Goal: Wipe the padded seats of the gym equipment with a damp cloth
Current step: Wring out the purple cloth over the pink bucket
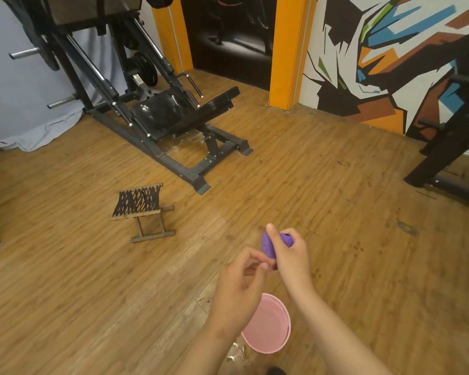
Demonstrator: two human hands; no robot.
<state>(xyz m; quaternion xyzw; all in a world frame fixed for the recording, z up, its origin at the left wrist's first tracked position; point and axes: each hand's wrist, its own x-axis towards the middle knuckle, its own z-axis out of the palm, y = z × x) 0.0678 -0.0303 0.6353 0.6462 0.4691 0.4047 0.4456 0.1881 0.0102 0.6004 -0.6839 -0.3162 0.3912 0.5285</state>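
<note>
- Right hand fingers curl round the purple cloth, likely wringing it.
- Left hand fingers pinch its lower end.
- Pink bucket beneath the fingers, probably for drips.

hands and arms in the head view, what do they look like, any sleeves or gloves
The left hand and right hand are bare, with no gloves, rings or watch visible. Both forearms are uncovered, with no sleeves down to the frame's bottom edge.

purple cloth, pink bucket, black padded seat, orange pillars.
</note>
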